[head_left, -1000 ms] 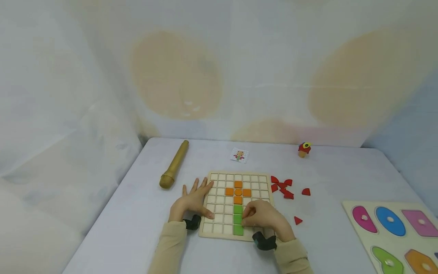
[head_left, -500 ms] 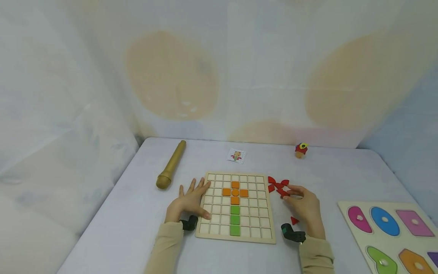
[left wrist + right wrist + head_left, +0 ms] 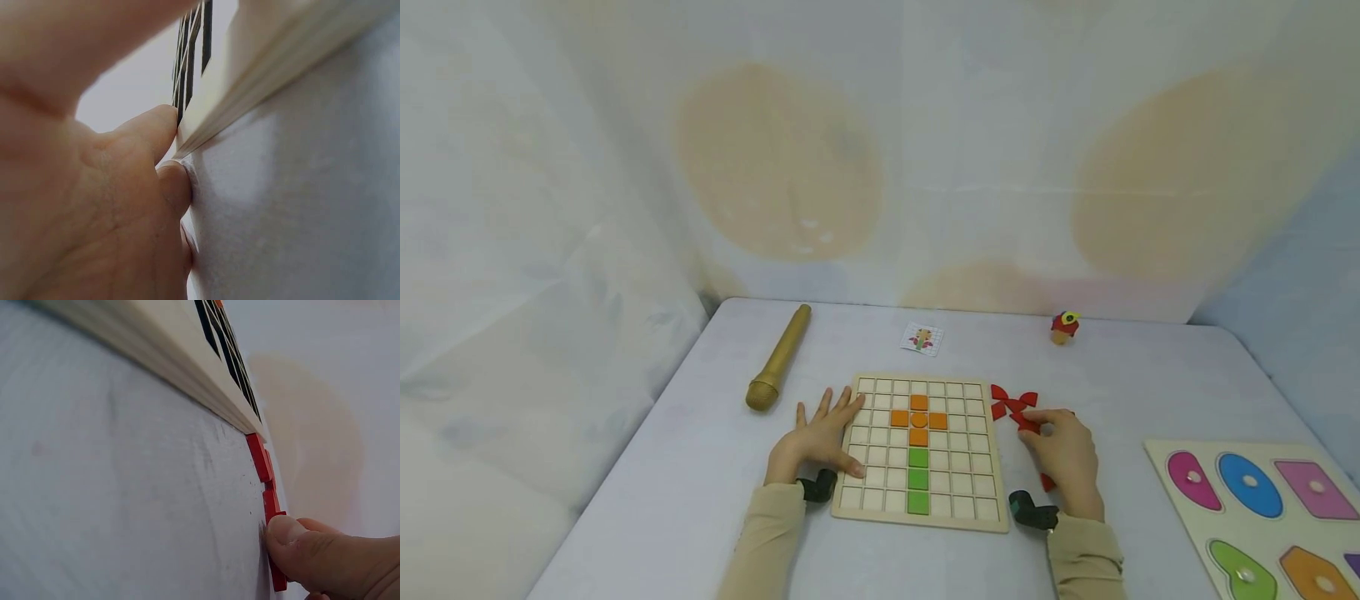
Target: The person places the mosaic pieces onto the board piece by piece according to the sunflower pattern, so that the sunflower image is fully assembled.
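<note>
A wooden grid board [image 3: 958, 463] lies mid-table with orange tiles [image 3: 937, 421] in a cross around an orange disc [image 3: 919, 420]. Below them runs a column of green tiles [image 3: 918, 479]. My left hand [image 3: 815, 440] rests spread on the board's left edge; thumb and index finger touch its frame. Right of the board, my right hand [image 3: 1066, 452] pinches a red piece [image 3: 277, 575] between thumb and index finger. More red pieces [image 3: 998, 392] lie loosely by the board's right edge. One red piece [image 3: 1047, 482] is partly hidden under the right hand.
A gold microphone [image 3: 780, 354] lies at the back left. Behind the board is a small pattern card [image 3: 922, 339]. At the back right stands a red parrot figure [image 3: 1064, 327]. A knobbed shape puzzle [image 3: 1232, 512] occupies the right front.
My right hand has left the green column and moved right to the red pieces, where its fingers now pinch one. My left hand stays on the board's edge.
</note>
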The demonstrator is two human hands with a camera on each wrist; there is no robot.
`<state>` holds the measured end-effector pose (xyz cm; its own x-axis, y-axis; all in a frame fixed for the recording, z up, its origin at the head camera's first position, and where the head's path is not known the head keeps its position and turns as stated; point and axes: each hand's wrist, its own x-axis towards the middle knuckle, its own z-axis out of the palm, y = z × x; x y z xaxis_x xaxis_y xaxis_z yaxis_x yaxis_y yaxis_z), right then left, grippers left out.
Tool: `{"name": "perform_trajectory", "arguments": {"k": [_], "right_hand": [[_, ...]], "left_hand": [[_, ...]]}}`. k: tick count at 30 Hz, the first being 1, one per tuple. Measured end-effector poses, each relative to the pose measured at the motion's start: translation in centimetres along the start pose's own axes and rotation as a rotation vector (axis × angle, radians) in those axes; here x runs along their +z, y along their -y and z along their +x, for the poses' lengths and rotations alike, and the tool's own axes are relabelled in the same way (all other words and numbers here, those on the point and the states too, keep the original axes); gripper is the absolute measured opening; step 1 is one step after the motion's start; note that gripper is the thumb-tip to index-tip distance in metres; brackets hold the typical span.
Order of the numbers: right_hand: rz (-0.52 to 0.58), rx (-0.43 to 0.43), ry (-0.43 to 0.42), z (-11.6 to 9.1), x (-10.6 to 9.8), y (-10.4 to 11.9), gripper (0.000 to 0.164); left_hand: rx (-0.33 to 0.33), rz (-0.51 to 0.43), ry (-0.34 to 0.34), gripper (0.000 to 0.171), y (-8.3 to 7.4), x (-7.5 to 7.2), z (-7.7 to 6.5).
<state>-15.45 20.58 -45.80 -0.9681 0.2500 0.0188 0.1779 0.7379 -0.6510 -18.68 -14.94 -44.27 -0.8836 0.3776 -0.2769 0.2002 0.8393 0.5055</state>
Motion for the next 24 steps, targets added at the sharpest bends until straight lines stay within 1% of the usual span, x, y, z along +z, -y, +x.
{"name": "perform_trajectory", "arguments": {"k": [9,15,20,22,24], "right_hand": [[-0.025,0.006,-0.011,0.05,0.15,0.14,0.033],[-0.014,0.036,0.003,0.24,0.12,0.2,0.031],[-0.034,0.045,0.025,0.65,-0.01,-0.17,0.035],[-0.042,0.043,0.022,0.68,-0.05,-0.35,0.035],[-0.028,0.053,-0.001,0.65,-0.11,-0.44,0.033]], "left_hand": [[0.002,-0.013,0.003,0.122,0.14,0.05,-0.02],[0.001,-0.013,0.003,0.122,0.11,0.01,-0.05],[-0.001,-0.009,0.004,0.122,0.13,0.04,0.04],[-0.002,-0.006,0.006,0.122,0.11,0.05,0.06],[0.0,-0.006,0.005,0.122,0.1,0.08,0.06]]}}
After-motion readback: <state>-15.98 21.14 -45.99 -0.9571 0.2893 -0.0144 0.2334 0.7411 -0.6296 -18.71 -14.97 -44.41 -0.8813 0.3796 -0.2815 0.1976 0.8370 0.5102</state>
